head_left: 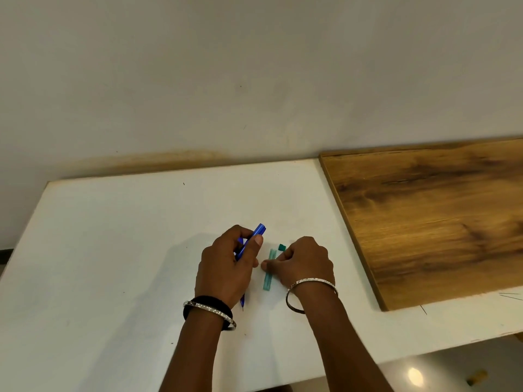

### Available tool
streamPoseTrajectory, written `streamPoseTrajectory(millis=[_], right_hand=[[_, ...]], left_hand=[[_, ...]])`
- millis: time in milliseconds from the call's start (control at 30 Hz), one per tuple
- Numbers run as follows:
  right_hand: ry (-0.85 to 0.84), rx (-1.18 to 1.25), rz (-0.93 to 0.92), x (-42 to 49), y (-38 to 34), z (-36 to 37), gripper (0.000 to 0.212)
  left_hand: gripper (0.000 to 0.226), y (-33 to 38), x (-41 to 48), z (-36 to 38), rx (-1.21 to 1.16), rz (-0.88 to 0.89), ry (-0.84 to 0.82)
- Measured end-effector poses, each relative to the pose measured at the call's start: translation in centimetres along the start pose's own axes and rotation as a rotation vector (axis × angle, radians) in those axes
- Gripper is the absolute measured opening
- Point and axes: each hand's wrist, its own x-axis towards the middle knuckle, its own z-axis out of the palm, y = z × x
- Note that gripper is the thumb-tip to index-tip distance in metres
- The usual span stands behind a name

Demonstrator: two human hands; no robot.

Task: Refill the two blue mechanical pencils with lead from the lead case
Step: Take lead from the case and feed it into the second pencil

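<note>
Centre frame: open green lead case (269,270) lies on the white worktop (113,250), contents unclear, cap (282,247) beside it. Right hand (304,261) pinches the case; left hand (226,267) grips a blue pencil (252,241).

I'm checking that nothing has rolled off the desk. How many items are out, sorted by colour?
Blue: 1, a mechanical pencil held in the left hand; a second is not clearly visible.
Teal-green: 2, the lead case lying on the white table under the right hand, and its small cap beside it.
Brown: 1, the wooden board.
Total: 4
</note>
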Motion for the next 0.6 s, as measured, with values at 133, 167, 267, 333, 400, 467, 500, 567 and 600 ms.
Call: streamPoseTrajectory(millis=[133, 167, 267, 333, 400, 467, 500, 567, 600], right_hand=[[0.016, 0.015, 0.025, 0.1, 0.0, 0.5, 0.049], [0.026, 0.012, 0.022, 0.1, -0.1, 0.6, 0.050], [0.060, -0.009, -0.020, -0.2, -0.2, 0.9, 0.055], [0.077, -0.002, -0.060, -0.4, -0.2, 0.9, 0.052], [0.075, 0.034, -0.107, -0.8, -0.4, 0.5, 0.044], [0.072, 0.091, -0.169, -1.1, -0.6, -0.1, 0.033], [0.085, 0.122, -0.203, -1.2, -0.7, -0.4, 0.028], [0.122, 0.201, -0.255, -1.4, -0.9, -1.2, 0.021], [0.131, 0.243, -0.275, -1.4, -1.1, -1.4, 0.019]], left_hand=[[0.019, 0.0, 0.0, -0.1, -0.005, -0.005, 0.000], [0.018, 0.0, 0.0, -0.1, -0.004, -0.005, 0.000], [0.016, -0.1, 0.0, -0.1, 0.000, 0.000, 0.006], [0.015, -0.1, 0.1, -0.1, -0.003, -0.001, 0.023], [0.017, -0.3, 0.1, 0.0, -0.014, -0.012, 0.051], [0.018, -0.4, 0.2, -0.1, -0.038, -0.035, 0.083], [0.018, -0.4, 0.2, -0.2, -0.052, -0.047, 0.097], [0.017, -0.1, 0.2, -0.4, -0.096, -0.075, 0.106], [0.018, 0.0, 0.3, -0.6, -0.134, -0.093, 0.100]])
